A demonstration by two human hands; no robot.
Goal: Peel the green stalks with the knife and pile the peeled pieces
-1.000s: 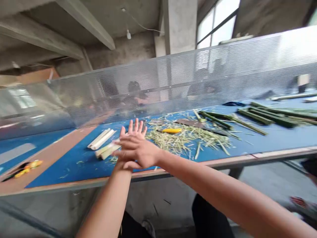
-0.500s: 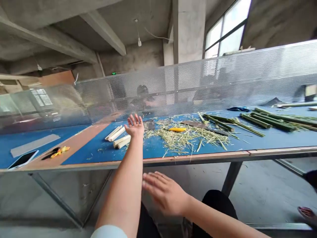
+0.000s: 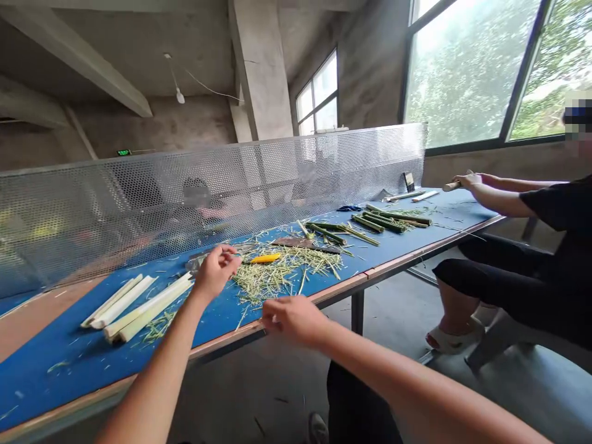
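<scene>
Above the blue tabletop, my left hand [image 3: 215,272] is raised with loosely bent fingers and nothing visible in it. It is nearest to the pale split bamboo pieces [image 3: 145,308] and the pile of green-yellow shavings [image 3: 263,283]. A yellow-handled tool [image 3: 265,259] lies on the shavings, just right of that hand. My right hand [image 3: 296,319] hovers at the table's front edge, fingers bent downward and partly hidden; no object shows in it. A dark flat blade [image 3: 298,243] rests behind the shavings.
Green bamboo lengths [image 3: 391,222] lie farther right on the blue table [image 3: 370,262]. A perforated metal screen [image 3: 287,179] runs along the back. At the right sits a co-worker [image 3: 555,246], whose hands hold a pale stick [image 3: 452,185].
The view has swung right, bringing the co-worker into sight. My left hand has gone from spread fingers to loosely bent ones. My right hand's fingers have curled and it has risen to the table edge.
</scene>
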